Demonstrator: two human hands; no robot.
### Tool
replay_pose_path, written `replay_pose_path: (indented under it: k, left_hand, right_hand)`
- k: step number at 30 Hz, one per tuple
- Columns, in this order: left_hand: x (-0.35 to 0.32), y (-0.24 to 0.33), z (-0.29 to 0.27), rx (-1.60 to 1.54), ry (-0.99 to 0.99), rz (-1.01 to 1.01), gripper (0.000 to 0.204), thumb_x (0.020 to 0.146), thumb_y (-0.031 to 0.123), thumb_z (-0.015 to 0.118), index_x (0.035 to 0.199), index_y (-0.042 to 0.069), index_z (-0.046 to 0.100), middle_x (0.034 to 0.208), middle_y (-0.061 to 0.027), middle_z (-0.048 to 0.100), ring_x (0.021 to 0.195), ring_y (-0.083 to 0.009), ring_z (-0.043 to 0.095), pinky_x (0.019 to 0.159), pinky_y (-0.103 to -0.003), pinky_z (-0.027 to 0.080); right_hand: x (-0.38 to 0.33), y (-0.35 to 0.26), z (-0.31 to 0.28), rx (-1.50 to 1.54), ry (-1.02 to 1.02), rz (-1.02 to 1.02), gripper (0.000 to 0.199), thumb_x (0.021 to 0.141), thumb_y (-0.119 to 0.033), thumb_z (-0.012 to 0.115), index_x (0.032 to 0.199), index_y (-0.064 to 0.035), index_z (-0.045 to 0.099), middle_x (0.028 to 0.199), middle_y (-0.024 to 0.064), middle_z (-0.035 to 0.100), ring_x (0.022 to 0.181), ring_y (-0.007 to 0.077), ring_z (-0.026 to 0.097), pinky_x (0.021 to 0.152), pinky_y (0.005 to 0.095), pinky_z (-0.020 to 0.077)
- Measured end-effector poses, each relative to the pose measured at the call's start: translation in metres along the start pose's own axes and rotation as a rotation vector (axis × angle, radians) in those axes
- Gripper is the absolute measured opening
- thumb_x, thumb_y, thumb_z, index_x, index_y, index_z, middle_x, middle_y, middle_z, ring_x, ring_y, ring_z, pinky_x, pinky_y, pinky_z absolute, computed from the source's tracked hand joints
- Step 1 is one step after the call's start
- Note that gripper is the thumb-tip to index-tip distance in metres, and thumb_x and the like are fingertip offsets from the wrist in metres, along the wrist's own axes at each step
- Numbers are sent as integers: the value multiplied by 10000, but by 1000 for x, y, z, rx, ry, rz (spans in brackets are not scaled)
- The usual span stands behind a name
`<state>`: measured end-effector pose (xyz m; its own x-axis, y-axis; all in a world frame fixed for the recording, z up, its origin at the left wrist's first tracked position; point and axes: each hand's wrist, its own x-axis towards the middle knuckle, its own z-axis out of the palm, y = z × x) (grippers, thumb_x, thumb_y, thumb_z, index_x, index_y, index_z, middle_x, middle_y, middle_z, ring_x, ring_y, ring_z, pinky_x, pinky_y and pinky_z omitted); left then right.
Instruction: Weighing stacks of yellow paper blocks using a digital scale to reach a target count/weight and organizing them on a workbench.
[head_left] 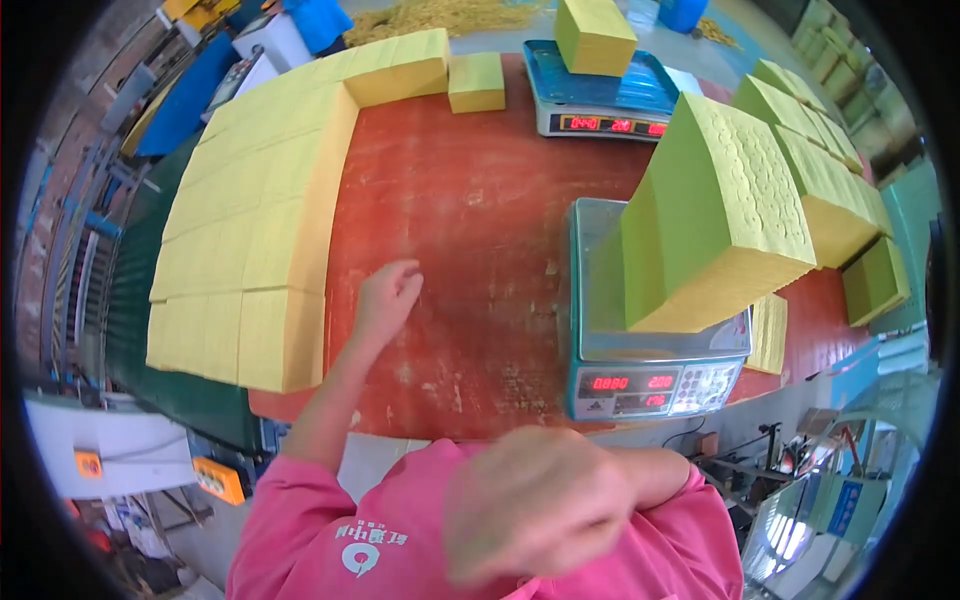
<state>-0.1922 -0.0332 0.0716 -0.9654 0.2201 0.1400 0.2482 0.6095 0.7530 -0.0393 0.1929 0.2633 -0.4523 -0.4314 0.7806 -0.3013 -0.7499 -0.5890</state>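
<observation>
My left hand (388, 300) hangs over the red tabletop with its fingers curled in and nothing seen in them. Close to my chest, my right hand (545, 500) is smeared by motion, so its fingers cannot be made out. A tall stack of yellow paper (690, 220) stands on the near digital scale (655, 385), its top sheets showing a punched, wavy pattern. Neither hand touches it. To the left of my left hand lie rows of yellow paper blocks (250, 210), packed side by side.
A second scale (600, 125) at the far edge bears a smaller yellow paper block (595, 38). More paper stacks (830, 190) stand at the right. One lone block (477, 82) sits at the back of the red table (450, 200). Orange sockets (218, 480) are at the lower left.
</observation>
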Motion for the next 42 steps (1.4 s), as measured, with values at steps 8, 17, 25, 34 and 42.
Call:
replay_pose_path:
  k: [8, 17, 25, 34, 42]
  left_hand:
    - [247, 9, 8, 279, 11, 531, 271, 857, 208, 653, 1059, 28, 665, 1113, -137, 663, 1026, -316, 621, 893, -398, 492]
    - [425, -39, 62, 456, -88, 548, 398, 760, 269, 754, 1088, 57, 674, 1063, -139, 663, 1020, -328, 619, 868, -422, 500]
    - [434, -23, 56, 517, -155, 569, 234, 815, 256, 692, 973, 84, 692, 954, -124, 691, 907, -324, 653, 773, -436, 517]
    - [417, -6, 63, 538, 94, 750, 126, 845, 134, 593, 776, 30, 578, 816, -146, 629, 827, -356, 630, 686, -468, 503]
    - [226, 20, 15, 457, 61, 839, 153, 837, 44, 615, 984, 20, 646, 1126, -119, 668, 1161, -305, 590, 927, -404, 485]
  right_hand:
    - [-123, 146, -15, -1031, 625, 774, 217, 824, -58, 672, 1032, -10, 633, 1030, 163, 650, 948, 358, 628, 807, 409, 525]
    - [-147, 172, -15, -1310, 590, 857, 326, 731, 19, 656, 1053, -32, 641, 1163, 121, 614, 1052, 336, 605, 870, 414, 541]
    - [-147, 175, -22, -1378, 586, 878, 304, 717, -12, 682, 1019, -41, 658, 1168, 116, 616, 1058, 318, 608, 850, 408, 552]
    - [-148, 168, -18, -1301, 593, 817, 311, 721, -34, 697, 1029, -33, 653, 1161, 123, 618, 1059, 339, 602, 872, 420, 536]
    - [-172, 179, -12, -1240, 666, 611, 277, 780, -58, 680, 1045, -13, 614, 1125, 196, 603, 1029, 405, 584, 862, 450, 509]
